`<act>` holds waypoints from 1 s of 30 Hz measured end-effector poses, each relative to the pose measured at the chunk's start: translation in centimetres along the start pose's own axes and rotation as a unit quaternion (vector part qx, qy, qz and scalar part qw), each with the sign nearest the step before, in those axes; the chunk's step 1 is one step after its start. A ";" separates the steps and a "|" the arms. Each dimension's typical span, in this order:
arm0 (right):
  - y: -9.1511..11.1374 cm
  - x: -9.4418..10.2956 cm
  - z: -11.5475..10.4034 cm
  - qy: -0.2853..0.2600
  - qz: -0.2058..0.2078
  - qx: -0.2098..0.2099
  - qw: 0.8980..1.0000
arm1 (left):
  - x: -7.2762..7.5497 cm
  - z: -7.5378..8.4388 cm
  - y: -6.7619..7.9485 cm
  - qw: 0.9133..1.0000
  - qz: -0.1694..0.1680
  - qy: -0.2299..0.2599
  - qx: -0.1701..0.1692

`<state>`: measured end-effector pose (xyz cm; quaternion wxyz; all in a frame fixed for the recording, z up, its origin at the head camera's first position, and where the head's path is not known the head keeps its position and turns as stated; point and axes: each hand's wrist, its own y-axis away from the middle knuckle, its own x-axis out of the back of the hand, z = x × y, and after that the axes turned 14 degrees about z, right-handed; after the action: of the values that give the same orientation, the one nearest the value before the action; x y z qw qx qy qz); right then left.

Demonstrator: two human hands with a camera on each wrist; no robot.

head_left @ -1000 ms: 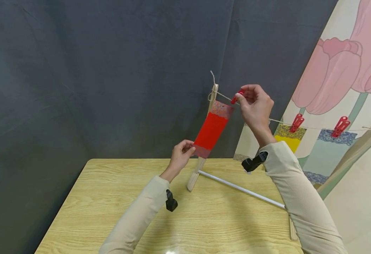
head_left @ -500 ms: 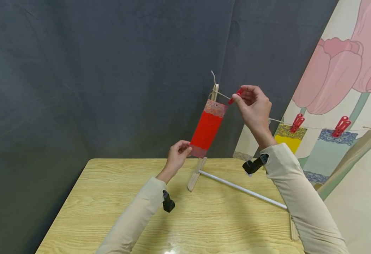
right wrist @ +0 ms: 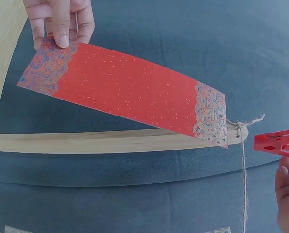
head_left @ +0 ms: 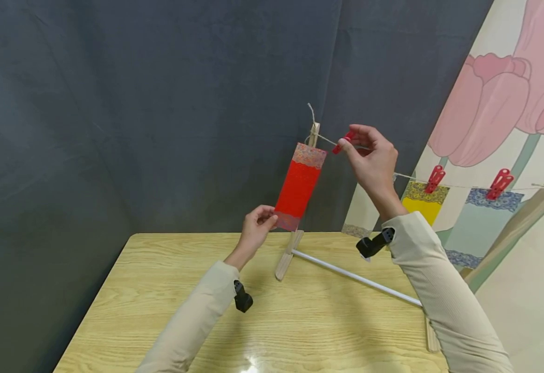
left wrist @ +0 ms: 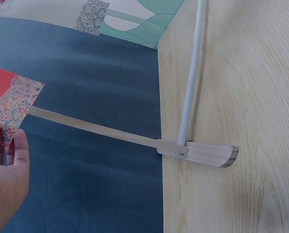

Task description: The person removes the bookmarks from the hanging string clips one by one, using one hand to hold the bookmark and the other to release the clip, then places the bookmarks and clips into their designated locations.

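A red card with patterned lace-like bands at both ends (head_left: 298,189) is pinched at its lower left corner by my left hand (head_left: 254,230). Its upper end overlaps the wooden post (head_left: 315,135) in the head view. My right hand (head_left: 373,160) pinches a red clothespin (right wrist: 275,143) close to the string (head_left: 326,139), to the right of the card's top edge. In the right wrist view the clothespin stands apart from the card, beyond the post's tip. The left wrist view shows the left thumb and fingers on the card's corner (left wrist: 19,99).
Farther right on the string, red clothespins (head_left: 435,179) hold a yellow card (head_left: 422,210) and a pale blue card (head_left: 479,233). A whitish card (head_left: 362,207) hangs partly behind my right hand. A white rod (head_left: 355,277) joins the wooden feet on the table (head_left: 169,300).
My left hand has drawn the red card leftward, away from the clothespin, and the card stands more upright. The right hand has shifted slightly left with the clothespin still pinched.
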<state>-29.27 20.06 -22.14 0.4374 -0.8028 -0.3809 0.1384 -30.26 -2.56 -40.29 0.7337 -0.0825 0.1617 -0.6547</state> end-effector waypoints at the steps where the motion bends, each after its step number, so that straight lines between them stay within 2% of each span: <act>1: 0.0 0.0 0.0 0.000 -0.001 -0.001 1.000 | 0.0 -0.1 0.0 1.000 0.003 0.000 -0.001; 4: 0.1 0.2 -0.2 -0.005 -0.004 -0.007 1.000 | 0.1 -0.3 -0.1 1.000 0.008 0.007 -0.002; 11: 1.1 1.3 -3.9 -0.012 -0.009 -0.025 1.000 | 0.6 0.3 0.0 1.000 0.009 0.016 0.012; 19: 1.3 1.7 -3.8 -0.020 -0.015 -0.030 0.999 | 1.2 0.3 0.0 0.999 0.007 0.024 0.025; 23: 1.4 1.7 -3.6 -0.028 -0.018 -0.039 0.999 | 1.6 1.3 0.3 0.999 -0.001 0.022 0.028; 27: 1.5 1.7 -3.3 -0.036 -0.023 -0.047 0.998 | 2.0 2.5 0.8 1.000 -0.006 0.011 0.018; 30: 1.6 1.6 -3.1 -0.035 -0.024 -0.045 0.998 | 2.2 2.7 0.9 1.000 -0.004 0.015 0.016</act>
<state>-25.66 18.89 -21.46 0.3905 -0.8068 -0.4213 0.1384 -28.29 -4.90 -38.31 0.7299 -0.0619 0.1615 -0.6614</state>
